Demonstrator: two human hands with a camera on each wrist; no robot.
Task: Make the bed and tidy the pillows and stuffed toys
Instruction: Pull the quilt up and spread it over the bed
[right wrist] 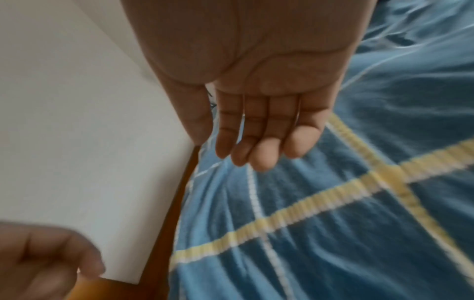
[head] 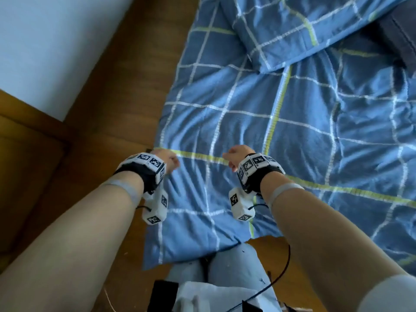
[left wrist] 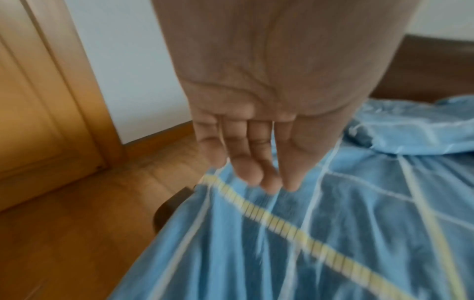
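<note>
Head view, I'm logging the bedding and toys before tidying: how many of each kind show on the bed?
Blue checked duvet: 1
Blue checked pillow: 1
Dark item at the head end, kind unclear: 1
Stuffed toys: 0 in view
Total: 3

Left hand (head: pixel 167 159) and right hand (head: pixel 235 155): fingers hidden behind wrist bands in head view. Both wrist views smeared by motion blur. Whether left fingers (left wrist: pixel 246 162) touch duvet (left wrist: pixel 307 233) cannot be told. Pillow (head: pixel 304 25) cut off by top edge. Dark item (head: pixel 398 34) at right edge, too little visible to identify. Bed corner (left wrist: pixel 166 207) mostly covered.
</note>
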